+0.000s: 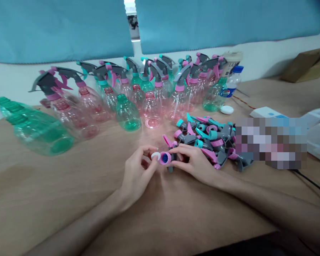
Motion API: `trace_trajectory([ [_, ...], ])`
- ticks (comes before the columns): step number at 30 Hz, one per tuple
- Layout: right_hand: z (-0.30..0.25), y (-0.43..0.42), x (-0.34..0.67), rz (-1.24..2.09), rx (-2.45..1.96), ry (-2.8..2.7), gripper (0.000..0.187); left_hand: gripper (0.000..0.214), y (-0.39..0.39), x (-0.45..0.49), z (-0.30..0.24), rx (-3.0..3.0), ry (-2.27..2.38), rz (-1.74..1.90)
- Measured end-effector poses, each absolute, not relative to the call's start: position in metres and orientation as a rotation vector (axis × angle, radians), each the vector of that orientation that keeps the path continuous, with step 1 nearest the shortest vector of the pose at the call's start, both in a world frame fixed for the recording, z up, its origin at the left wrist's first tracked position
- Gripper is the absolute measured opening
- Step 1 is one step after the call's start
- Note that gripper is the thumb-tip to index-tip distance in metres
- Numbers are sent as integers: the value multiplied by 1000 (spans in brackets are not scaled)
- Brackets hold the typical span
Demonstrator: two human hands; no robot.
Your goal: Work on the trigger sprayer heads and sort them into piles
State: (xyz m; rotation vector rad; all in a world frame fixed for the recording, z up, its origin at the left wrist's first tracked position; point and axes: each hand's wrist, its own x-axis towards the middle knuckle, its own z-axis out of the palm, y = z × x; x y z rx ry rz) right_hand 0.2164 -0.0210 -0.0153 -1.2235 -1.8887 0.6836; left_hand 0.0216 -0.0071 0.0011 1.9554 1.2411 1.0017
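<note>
My right hand (193, 161) grips a grey spray-trigger head with a pink screw collar (165, 158), its open end turned to the left. My left hand (138, 170) pinches a small white ring (155, 155) right at that collar's mouth. Both hands rest on the wooden table (69, 199). Just behind my right hand lies a pile of loose grey trigger heads (208, 138) with pink and teal collars.
Several pink and green clear spray bottles (149, 96) stand in rows at the back, most with triggers fitted. Empty green bottles (37, 128) lie on their sides at the left. A water bottle (230, 87), a white lid (226, 109), white boxes (266, 113) and a black cable (312, 183) sit on the right.
</note>
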Motion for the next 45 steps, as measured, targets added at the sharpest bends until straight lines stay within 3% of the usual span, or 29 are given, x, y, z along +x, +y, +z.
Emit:
trace_trajectory([
  [9, -15, -21, 216, 698, -1193, -1869, 22, 13, -5, 16, -3, 1985, 1021, 1043],
  [22, -19, -20, 217, 705, -1152, -1894, 22, 4, -7, 21, 6, 2260, 1075, 1105],
  [34, -19, -19, 220, 769, -1143, -1817, 20, 13, -14, 18, 13, 2669, 829, 1111],
  [45, -22, -21, 221, 796, -1131, -1820, 25, 17, -15, 20, 12, 2837, 881, 1087],
])
